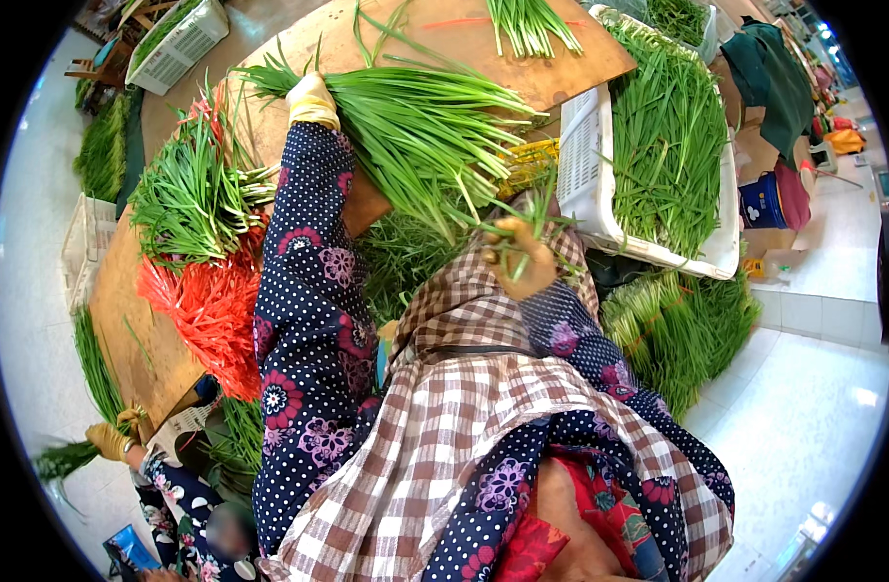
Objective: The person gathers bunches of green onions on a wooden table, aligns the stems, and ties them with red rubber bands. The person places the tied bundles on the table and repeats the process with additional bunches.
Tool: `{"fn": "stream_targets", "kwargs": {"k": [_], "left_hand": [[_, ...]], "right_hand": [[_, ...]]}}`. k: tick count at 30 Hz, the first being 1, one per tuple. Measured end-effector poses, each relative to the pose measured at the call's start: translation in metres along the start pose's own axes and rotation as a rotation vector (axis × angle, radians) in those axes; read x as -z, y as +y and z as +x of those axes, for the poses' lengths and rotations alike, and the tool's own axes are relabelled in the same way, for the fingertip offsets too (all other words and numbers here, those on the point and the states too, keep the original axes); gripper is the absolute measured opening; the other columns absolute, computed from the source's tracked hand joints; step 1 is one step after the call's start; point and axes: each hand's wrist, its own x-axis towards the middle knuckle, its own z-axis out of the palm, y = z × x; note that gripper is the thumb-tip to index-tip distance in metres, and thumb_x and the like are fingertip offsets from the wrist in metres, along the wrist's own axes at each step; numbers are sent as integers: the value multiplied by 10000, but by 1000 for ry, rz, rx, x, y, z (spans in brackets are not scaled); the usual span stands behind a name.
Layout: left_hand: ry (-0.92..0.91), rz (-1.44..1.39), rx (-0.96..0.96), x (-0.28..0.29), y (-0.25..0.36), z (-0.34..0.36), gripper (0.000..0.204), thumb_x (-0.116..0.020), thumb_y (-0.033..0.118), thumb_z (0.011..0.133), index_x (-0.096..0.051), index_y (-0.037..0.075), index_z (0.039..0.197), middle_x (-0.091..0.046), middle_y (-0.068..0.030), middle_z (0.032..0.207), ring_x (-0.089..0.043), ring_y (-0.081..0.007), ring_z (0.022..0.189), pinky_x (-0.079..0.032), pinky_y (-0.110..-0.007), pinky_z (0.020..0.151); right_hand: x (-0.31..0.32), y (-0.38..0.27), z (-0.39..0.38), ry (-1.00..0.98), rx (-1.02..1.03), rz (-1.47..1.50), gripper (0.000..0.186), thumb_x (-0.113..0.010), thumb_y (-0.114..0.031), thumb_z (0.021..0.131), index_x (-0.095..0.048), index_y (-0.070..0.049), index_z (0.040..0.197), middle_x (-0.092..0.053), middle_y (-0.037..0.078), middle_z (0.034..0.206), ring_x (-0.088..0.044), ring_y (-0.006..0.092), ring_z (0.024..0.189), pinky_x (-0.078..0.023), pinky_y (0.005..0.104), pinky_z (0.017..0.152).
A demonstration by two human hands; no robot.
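A large bunch of garlic chives (415, 121) lies fanned over the wooden table (299, 44), its pale stem ends toward the right. My left hand (311, 97), in a pale yellow glove, is closed around the bunch near its leafy left end. Lower and to the right, my right hand (517, 257) is gloved too and somewhat blurred. Its fingers curl over a few loose chive blades (539, 209), just below the bunch's stem ends and above my checked apron. More loose greens (415, 257) lie below the table edge, between my arms.
A white crate (609, 218) of chives stands on the right, with chive bundles (677, 330) below it. On the left, tied chives (192, 194) rest beside red plastic strips (207, 301). Another chive bunch (532, 27) lies at the table's far side. A co-worker's gloved hand (110, 441) holds greens at lower left.
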Motion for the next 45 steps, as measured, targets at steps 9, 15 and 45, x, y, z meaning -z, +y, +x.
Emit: {"fn": "stream_targets", "kwargs": {"k": [9,15,45], "left_hand": [[92,-818,714,50,162,-77,108,-607,92,788,-648,60,883,-658,-155,865,-640,-299,820,-506,-344,718],[47,-7,-31,14,3,8,123,-590,60,795,-638,60,909,-656,-157,896,-639,-287,832,-501,-338,726],[-207,-1183,492,148,186,-129,209,-548,225,826,-599,33,891,-644,-107,861,-620,-274,728,-525,-383,690]], "right_hand": [[7,-32,-33,-25,190,-284,149,-587,-39,802,-603,-18,949,-609,81,831,-608,196,779,-518,343,678],[6,6,-16,173,-106,-270,295,-567,-60,817,-574,-54,1112,-581,98,1018,-577,168,812,-508,321,700],[78,-49,16,377,181,-128,332,-559,-291,861,-560,-106,1136,-421,-61,624,-374,54,500,-424,267,612]]}}
